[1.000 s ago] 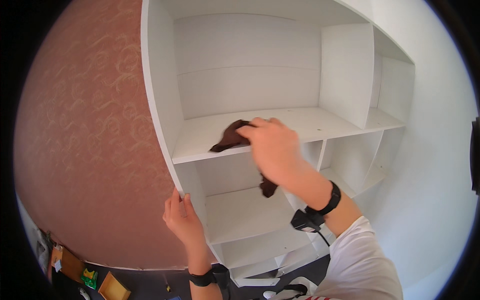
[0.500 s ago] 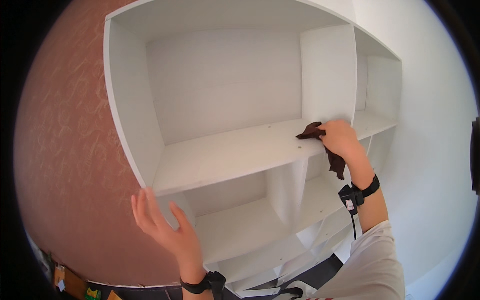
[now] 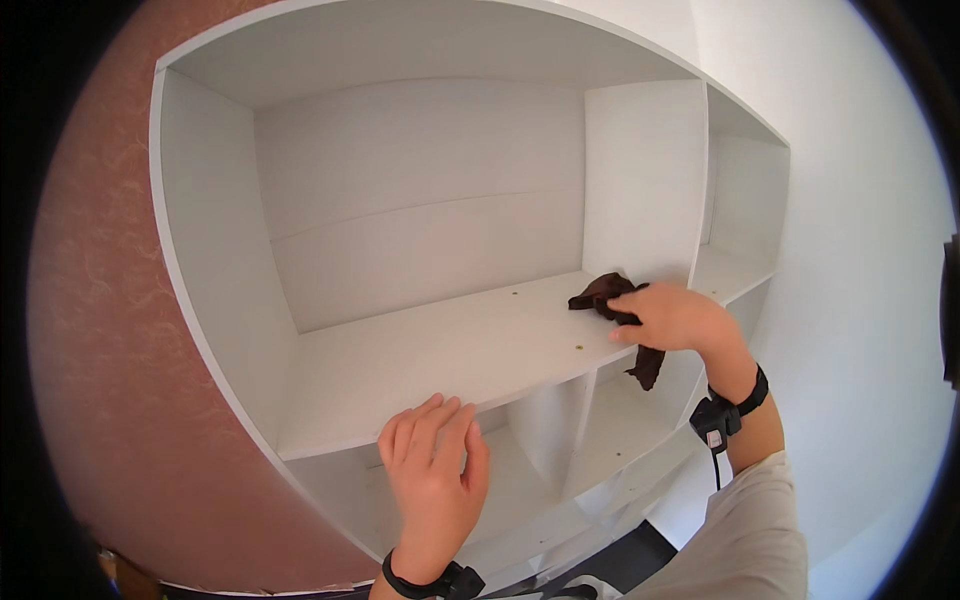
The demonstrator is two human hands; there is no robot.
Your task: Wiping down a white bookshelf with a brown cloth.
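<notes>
Taking the view as a clock face with 12 at the top, the right hand [image 3: 672,318] lies at 3 o'clock, its thumb and fingers closed on a crumpled dark-brown cloth [image 3: 606,290]. The pinch is nearly shut, with only folded fabric between thumb and index finger; the other fingers are partly hidden. One bunched end of the cloth lies toward 10 o'clock from that hand, on a flat white shelf board [image 3: 430,360], near its right end. Another end hangs at 7 o'clock from the hand, below the board's front edge.

The left hand [image 3: 430,490] is at about half past 6, back toward the viewer, fingers extended side by side and thumb standing slightly off from them. No object shows in it. Its fingertips overlap the board's front edge; whether they press on it, I cannot tell.

A white upright divider panel [image 3: 642,170] rises at 2 o'clock, just beyond the cloth. A black strap with a small boxy device [image 3: 714,422] circles the right wrist, at 4 o'clock. A reddish patterned wall [image 3: 110,300] fills 9 o'clock, a plain white wall [image 3: 860,300] 3 o'clock.
</notes>
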